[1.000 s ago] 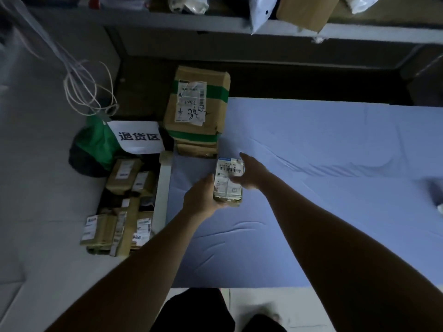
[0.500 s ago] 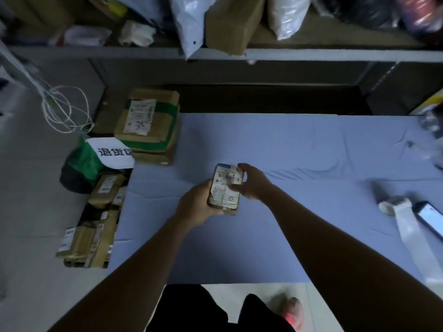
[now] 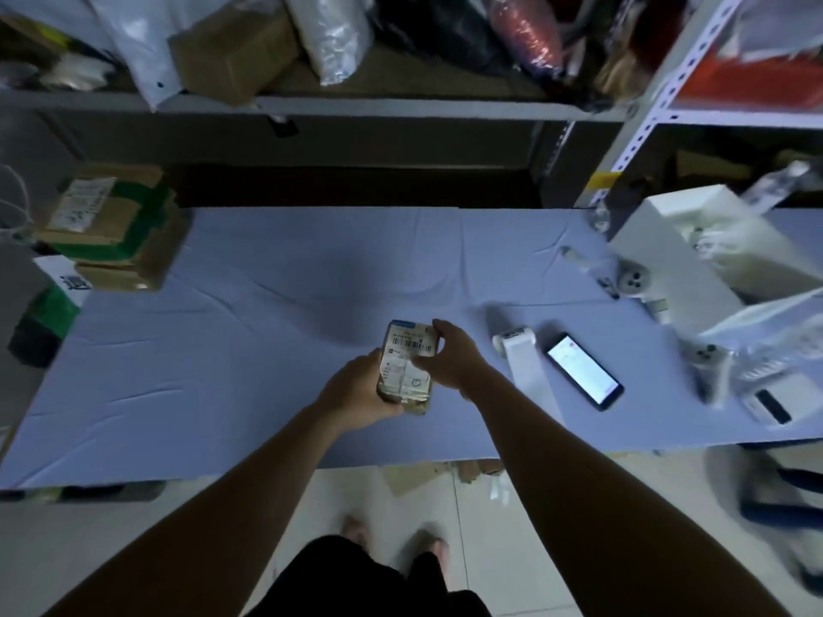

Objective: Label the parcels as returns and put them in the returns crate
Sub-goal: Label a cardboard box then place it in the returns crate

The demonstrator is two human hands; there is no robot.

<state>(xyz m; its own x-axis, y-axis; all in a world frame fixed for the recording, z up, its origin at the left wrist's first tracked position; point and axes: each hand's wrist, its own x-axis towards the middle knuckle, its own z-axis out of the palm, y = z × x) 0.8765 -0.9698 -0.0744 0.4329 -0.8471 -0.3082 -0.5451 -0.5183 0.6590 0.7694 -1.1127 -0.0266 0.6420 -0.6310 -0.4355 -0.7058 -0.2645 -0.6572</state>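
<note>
I hold a small brown parcel (image 3: 406, 369) with a white barcode label above the middle of the blue-covered table (image 3: 222, 349). My left hand (image 3: 356, 394) grips its left side and bottom. My right hand (image 3: 454, 356) grips its right edge and top corner. To the right on the table lie a small white label printer (image 3: 512, 342) with a strip of white labels (image 3: 532, 380) trailing toward me. At the far left, only a green corner of the returns crate (image 3: 42, 318) and a bit of its white sign (image 3: 62, 278) show.
A stack of taped cardboard boxes (image 3: 111, 224) sits at the table's back left corner. A lit phone (image 3: 583, 371) lies right of the label strip. White boxes and plastic bags (image 3: 712, 260) crowd the right end. Shelves with bagged goods (image 3: 334, 42) stand behind.
My view has swung to the right: the crate and its parcels have slid almost out of sight at the left, and the phone, printer and white boxes have come in. Both hands still hold the parcel.
</note>
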